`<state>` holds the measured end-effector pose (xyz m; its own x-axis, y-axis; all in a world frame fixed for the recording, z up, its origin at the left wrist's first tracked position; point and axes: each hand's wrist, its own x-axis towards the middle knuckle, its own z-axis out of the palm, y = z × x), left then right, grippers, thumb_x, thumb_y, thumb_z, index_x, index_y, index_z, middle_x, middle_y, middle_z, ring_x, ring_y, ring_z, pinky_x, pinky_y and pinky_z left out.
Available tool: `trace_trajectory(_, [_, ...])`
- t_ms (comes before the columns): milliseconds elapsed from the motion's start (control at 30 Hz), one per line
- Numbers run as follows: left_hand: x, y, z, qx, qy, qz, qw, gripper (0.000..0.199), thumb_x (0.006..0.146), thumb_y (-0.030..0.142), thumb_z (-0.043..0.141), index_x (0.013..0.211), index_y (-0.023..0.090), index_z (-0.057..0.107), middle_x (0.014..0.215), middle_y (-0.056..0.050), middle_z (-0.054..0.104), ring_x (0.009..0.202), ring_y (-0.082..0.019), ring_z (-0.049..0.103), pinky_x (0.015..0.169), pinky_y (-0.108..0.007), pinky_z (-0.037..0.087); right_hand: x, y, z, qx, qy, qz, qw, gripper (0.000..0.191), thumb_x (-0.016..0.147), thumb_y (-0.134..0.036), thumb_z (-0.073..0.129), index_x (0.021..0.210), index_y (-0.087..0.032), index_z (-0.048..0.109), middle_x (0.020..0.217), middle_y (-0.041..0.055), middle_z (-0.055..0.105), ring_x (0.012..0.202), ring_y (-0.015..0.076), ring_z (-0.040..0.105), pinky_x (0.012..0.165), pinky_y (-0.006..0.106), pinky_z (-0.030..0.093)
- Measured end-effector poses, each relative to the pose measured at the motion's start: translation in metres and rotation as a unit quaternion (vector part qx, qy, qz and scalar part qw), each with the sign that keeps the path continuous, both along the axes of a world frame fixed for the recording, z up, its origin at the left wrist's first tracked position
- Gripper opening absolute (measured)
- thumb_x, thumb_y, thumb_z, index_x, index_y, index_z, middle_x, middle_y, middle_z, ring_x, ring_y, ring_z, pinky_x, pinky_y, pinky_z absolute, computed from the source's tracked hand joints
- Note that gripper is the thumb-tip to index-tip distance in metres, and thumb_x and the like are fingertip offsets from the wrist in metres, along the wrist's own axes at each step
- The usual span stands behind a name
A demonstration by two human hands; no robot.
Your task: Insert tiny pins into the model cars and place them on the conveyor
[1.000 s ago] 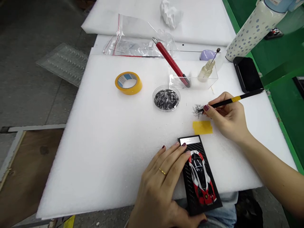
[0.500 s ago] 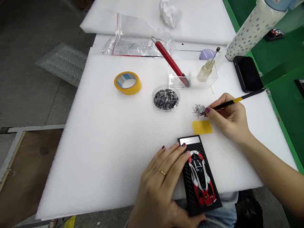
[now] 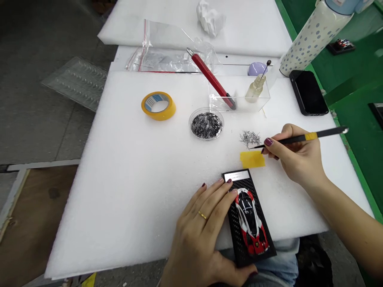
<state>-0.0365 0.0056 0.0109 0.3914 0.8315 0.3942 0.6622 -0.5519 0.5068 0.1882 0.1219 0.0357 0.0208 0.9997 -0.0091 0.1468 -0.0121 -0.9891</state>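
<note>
My left hand (image 3: 203, 227) grips the black textured base (image 3: 236, 227) along its left side and near edge. A red and white model car (image 3: 252, 221) is mounted on that base. Black tweezers with a yellow band (image 3: 324, 133) are pinched in my right hand (image 3: 299, 155). Their tip lies at the lower right of a small pile of thin black strands (image 3: 250, 138), just above a piece of yellow tape (image 3: 252, 159). Left of the pile, a round clear dish (image 3: 206, 124) holds more black strands.
A yellow tape roll (image 3: 158, 105) lies left of the dish. Behind are a red knife (image 3: 211, 75), a clear box (image 3: 239, 104) with a small glass bottle (image 3: 255, 88), and plastic bags (image 3: 167, 48). A phone (image 3: 308, 93) and dotted flask (image 3: 314, 38) stand at the right.
My right hand has moved slightly right and down, with the tweezers tilted flatter and their tip drawn back to the pile's lower edge. My left hand still holds the base.
</note>
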Motion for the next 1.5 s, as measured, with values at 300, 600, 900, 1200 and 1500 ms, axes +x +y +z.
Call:
trace_trajectory(300, [0.0, 0.004, 0.001, 0.035, 0.036, -0.011, 0.999, 0.087, 0.071, 0.068, 0.071, 0.134, 0.01, 0.056, 0.128, -0.021, 0.074, 0.118, -0.035, 0.071, 0.104, -0.049, 0.057, 0.026, -0.015, -0.006, 0.002, -0.012, -0.114, 0.993, 0.032, 0.073, -0.037, 0.093, 0.067, -0.025, 0.064, 0.057, -0.0009, 0.066, 0.054, 0.0169, 0.064, 0.046, 0.029, 0.048])
trace_trajectory(600, [-0.002, 0.001, -0.003, 0.024, 0.031, -0.014, 0.999, 0.084, 0.075, 0.066, 0.072, 0.134, 0.008, 0.057, 0.132, -0.02, 0.071, 0.128, -0.032, 0.065, 0.117, -0.043, 0.044, 0.047, 0.0, -0.005, -0.043, -0.009, -0.095, 0.995, 0.035, 0.068, -0.029, 0.093, 0.064, -0.023, 0.059, 0.052, -0.0005, 0.06, 0.046, 0.0123, 0.053, 0.042, 0.024, 0.038])
trace_trajectory(900, [-0.004, -0.001, -0.005, 0.006, 0.019, -0.023, 1.0, 0.091, 0.074, 0.071, 0.074, 0.135, 0.006, 0.058, 0.135, -0.02, 0.067, 0.134, -0.029, 0.059, 0.126, -0.036, 0.03, 0.05, 0.0, -0.006, 0.004, -0.068, -0.016, 0.998, 0.033, 0.071, -0.037, 0.092, 0.068, -0.024, 0.062, 0.061, 0.0016, 0.067, 0.052, 0.0149, 0.058, 0.048, 0.028, 0.041])
trace_trajectory(1200, [-0.003, 0.0, -0.006, 0.001, 0.017, -0.028, 0.999, 0.089, 0.075, 0.069, 0.074, 0.135, 0.005, 0.057, 0.135, -0.02, 0.067, 0.134, -0.029, 0.058, 0.126, -0.036, 0.03, 0.044, -0.004, -0.006, 0.01, -0.039, -0.037, 0.998, 0.036, 0.07, -0.037, 0.095, 0.065, -0.024, 0.062, 0.057, 0.0013, 0.066, 0.048, 0.014, 0.057, 0.043, 0.026, 0.04])
trace_trajectory(1500, [-0.005, 0.003, 0.0, 0.003, 0.08, -0.024, 0.996, 0.086, 0.083, 0.082, 0.059, 0.134, 0.013, 0.057, 0.136, -0.014, 0.069, 0.131, -0.031, 0.061, 0.113, -0.042, 0.042, 0.053, -0.026, -0.003, 0.031, 0.022, -0.046, 0.998, 0.032, 0.074, -0.042, 0.094, 0.074, -0.023, 0.068, 0.066, -0.001, 0.069, 0.058, 0.0118, 0.062, 0.05, 0.023, 0.047])
